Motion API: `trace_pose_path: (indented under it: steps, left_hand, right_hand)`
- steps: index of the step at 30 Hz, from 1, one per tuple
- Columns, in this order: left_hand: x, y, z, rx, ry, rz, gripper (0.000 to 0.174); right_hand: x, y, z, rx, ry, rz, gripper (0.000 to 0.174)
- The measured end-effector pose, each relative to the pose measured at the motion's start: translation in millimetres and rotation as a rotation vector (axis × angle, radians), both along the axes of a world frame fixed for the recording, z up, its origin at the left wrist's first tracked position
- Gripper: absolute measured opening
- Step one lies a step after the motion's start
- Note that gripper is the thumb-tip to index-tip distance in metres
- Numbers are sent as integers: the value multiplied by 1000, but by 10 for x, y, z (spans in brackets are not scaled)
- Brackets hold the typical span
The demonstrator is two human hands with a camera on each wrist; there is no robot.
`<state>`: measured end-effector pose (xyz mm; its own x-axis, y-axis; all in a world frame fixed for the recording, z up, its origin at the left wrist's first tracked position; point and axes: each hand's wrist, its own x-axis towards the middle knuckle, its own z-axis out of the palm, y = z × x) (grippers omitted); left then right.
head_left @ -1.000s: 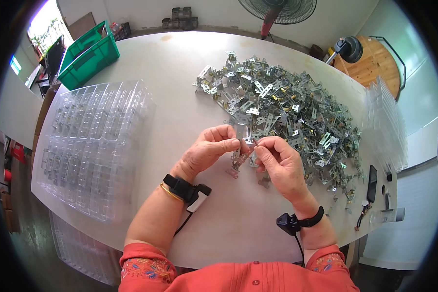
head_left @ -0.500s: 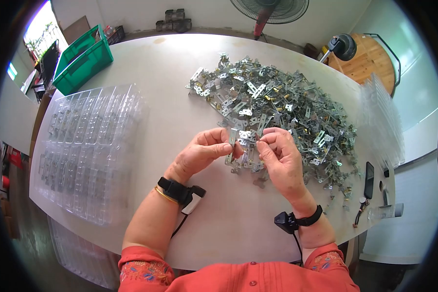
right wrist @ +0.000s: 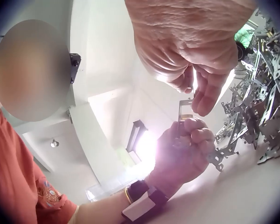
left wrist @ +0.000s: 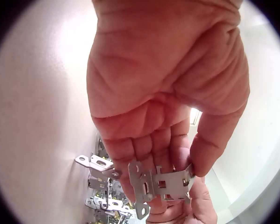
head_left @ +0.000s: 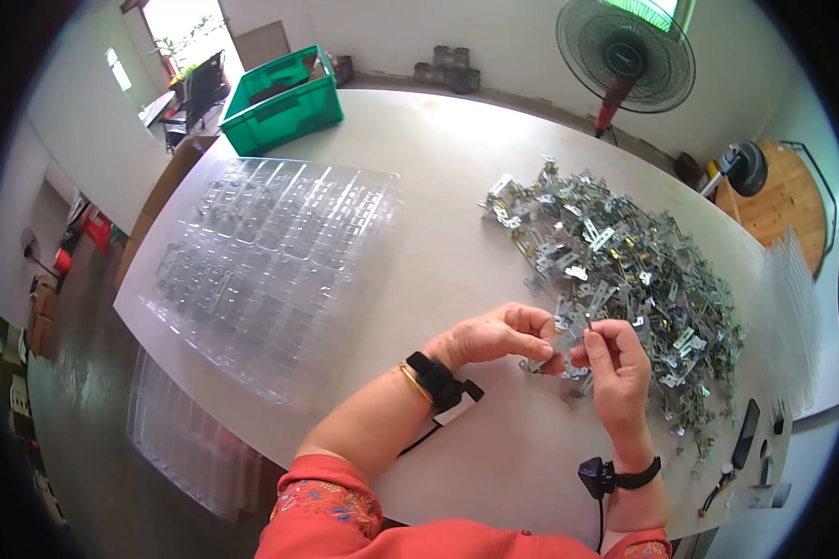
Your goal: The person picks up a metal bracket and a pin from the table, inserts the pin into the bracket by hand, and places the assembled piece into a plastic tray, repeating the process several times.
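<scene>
A metal bracket with slotted, holed ends (left wrist: 172, 184) is pinched between the thumb and fingers of the left hand (left wrist: 168, 88). In the head view the left hand (head_left: 499, 337) and the right hand (head_left: 615, 368) are close together at the near edge of the pile of metal parts (head_left: 662, 270). From the right wrist, the right hand (right wrist: 191, 42) pinches a small thin piece at the bracket's frame (right wrist: 184, 108), above the left hand (right wrist: 182, 154). The small piece itself is mostly hidden by the fingertips.
Clear plastic trays holding parts (head_left: 261, 252) lie at the left, with a green crate (head_left: 284, 107) behind them. More clear trays (head_left: 788, 317) stand at the right, near a phone (head_left: 746, 433). A fan (head_left: 625, 58) is beyond the table.
The head view has swung left, so table and hands appear further right and lower. Both hands remain close together with the bracket, which has been turned a little in the fingers.
</scene>
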<state>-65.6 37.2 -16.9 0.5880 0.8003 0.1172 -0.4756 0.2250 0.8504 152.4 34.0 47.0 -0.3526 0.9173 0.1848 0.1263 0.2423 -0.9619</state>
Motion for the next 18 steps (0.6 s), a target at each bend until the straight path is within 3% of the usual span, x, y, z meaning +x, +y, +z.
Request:
trace_pose_path:
  steps: [5, 9, 18]
  left_hand:
    - [5, 21, -6, -40, -36, 54, 14]
    - [27, 15, 29, -38, -49, 154, 18]
    - [43, 34, 30, -20, 46, 160, 31]
  right_hand:
    - [-17, -28, 24, 309, -238, -95, 4]
    - [-22, -31, 41, 334, -257, -125, 3]
    - [-55, -25, 35, 199, -190, -169, 2]
